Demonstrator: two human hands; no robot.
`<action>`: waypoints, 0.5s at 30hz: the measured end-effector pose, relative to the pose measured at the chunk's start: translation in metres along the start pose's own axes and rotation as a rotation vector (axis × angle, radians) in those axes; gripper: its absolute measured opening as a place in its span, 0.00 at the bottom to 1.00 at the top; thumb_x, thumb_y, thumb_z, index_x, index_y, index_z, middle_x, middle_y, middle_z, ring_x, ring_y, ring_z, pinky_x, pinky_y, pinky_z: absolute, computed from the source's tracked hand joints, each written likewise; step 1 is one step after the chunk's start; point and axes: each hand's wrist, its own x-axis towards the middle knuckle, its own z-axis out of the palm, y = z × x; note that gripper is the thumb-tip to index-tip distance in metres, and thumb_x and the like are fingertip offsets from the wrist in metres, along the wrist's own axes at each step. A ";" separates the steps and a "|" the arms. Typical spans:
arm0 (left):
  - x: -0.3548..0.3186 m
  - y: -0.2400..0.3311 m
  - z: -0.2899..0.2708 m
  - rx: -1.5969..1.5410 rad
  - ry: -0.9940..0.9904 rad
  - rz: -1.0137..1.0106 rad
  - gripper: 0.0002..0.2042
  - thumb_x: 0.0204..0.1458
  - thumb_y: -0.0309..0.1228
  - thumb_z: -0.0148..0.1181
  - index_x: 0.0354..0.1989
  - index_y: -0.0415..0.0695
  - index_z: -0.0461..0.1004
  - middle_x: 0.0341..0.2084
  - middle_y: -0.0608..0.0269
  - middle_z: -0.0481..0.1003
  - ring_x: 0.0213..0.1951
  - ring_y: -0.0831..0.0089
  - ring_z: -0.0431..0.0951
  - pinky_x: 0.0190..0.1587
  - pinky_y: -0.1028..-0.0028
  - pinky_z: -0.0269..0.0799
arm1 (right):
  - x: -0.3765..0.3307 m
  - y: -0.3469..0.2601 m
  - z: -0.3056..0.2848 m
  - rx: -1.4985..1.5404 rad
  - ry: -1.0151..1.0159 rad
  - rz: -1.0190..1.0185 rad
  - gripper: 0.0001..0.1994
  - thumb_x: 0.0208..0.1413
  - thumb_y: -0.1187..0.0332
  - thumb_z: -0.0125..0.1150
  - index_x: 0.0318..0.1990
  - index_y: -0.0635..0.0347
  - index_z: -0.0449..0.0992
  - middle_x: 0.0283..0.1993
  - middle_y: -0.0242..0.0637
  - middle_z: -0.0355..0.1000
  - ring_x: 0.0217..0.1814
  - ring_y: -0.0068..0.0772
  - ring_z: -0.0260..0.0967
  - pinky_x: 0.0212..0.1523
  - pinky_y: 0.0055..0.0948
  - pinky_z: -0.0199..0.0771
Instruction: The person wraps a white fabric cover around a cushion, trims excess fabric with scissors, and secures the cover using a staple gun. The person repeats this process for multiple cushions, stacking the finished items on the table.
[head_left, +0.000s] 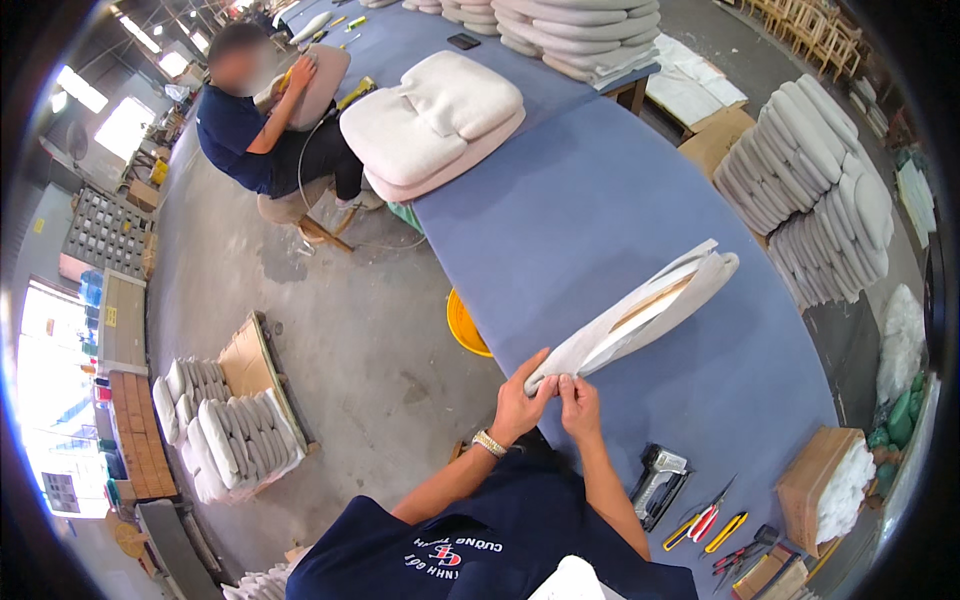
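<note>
A light grey seat cushion (590, 338) stands on its edge on the blue-covered table (600, 180), slanting away to the far right. Along its side a gap in the cover shows white lining and a strip of bare wood (655, 303). At the near end, my left hand (520, 408) is closed on the cushion's corner, thumb and fingers gripping the fabric. My right hand (580, 410) pinches the cover edge right beside it. What lies between the fingertips is partly hidden.
A staple gun (660, 485), red pliers (705, 520) and a yellow cutter (726, 532) lie at the near right. Beyond them is a cardboard box (815, 490) of white stuffing. Finished-looking cushions (430, 125) sit farther up the table. A co-worker (245, 120) sits at far left.
</note>
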 end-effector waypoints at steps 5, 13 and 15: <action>-0.008 -0.006 0.016 0.125 0.021 0.167 0.26 0.60 0.40 0.65 0.65 0.43 0.73 0.62 0.49 0.75 0.64 0.46 0.74 0.65 0.59 0.71 | -0.017 0.007 -0.032 0.006 -0.071 0.078 0.14 0.70 0.65 0.56 0.36 0.68 0.80 0.31 0.40 0.80 0.32 0.29 0.76 0.37 0.32 0.74; -0.019 -0.005 0.019 0.240 0.037 0.191 0.27 0.60 0.41 0.66 0.65 0.44 0.73 0.61 0.46 0.76 0.66 0.47 0.72 0.65 0.59 0.71 | -0.149 0.040 -0.148 -0.552 0.519 0.305 0.10 0.60 0.73 0.64 0.46 0.66 0.77 0.42 0.44 0.76 0.44 0.40 0.75 0.49 0.36 0.75; -0.017 -0.004 0.019 0.230 0.042 0.186 0.27 0.60 0.41 0.66 0.65 0.43 0.73 0.59 0.43 0.76 0.66 0.47 0.73 0.65 0.58 0.70 | -0.185 0.050 -0.163 -0.724 0.568 0.389 0.17 0.55 0.74 0.66 0.52 0.67 0.74 0.48 0.49 0.74 0.50 0.49 0.73 0.54 0.42 0.73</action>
